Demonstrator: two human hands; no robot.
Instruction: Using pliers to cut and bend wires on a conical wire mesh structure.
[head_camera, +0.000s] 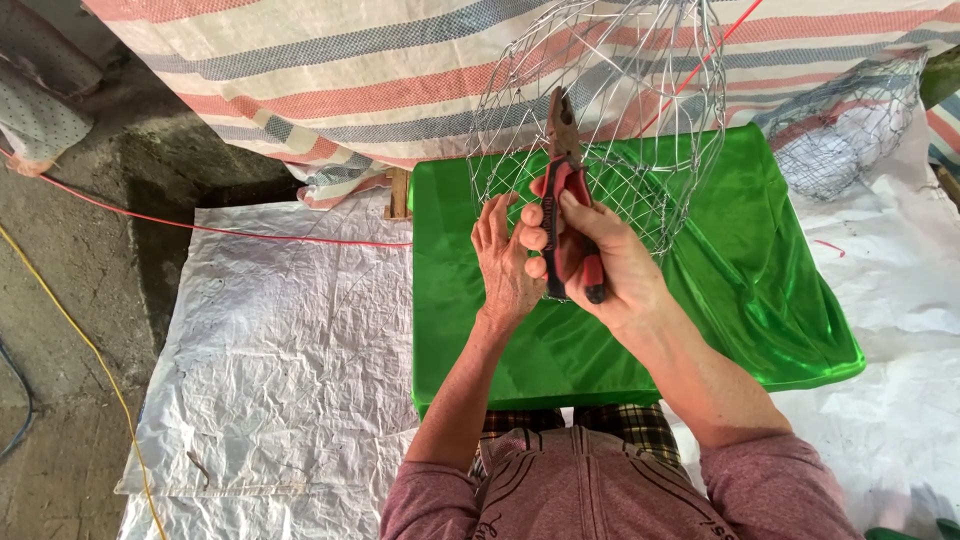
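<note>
The top of the round silver wire-mesh basket (610, 110) runs off the upper edge, and its thin strands are hard to follow against the striped woven tarpaulin (330, 90) behind. It stands over the shiny green plastic-covered table (760, 290). The right hand (600, 265) has its grip pressed together round the red handles of rusty pliers (563, 195), tip pointing up into the mesh. The left hand (503, 265) has fingers loosely spread, touching the handles and lower wires; what it pinches cannot be told.
</note>
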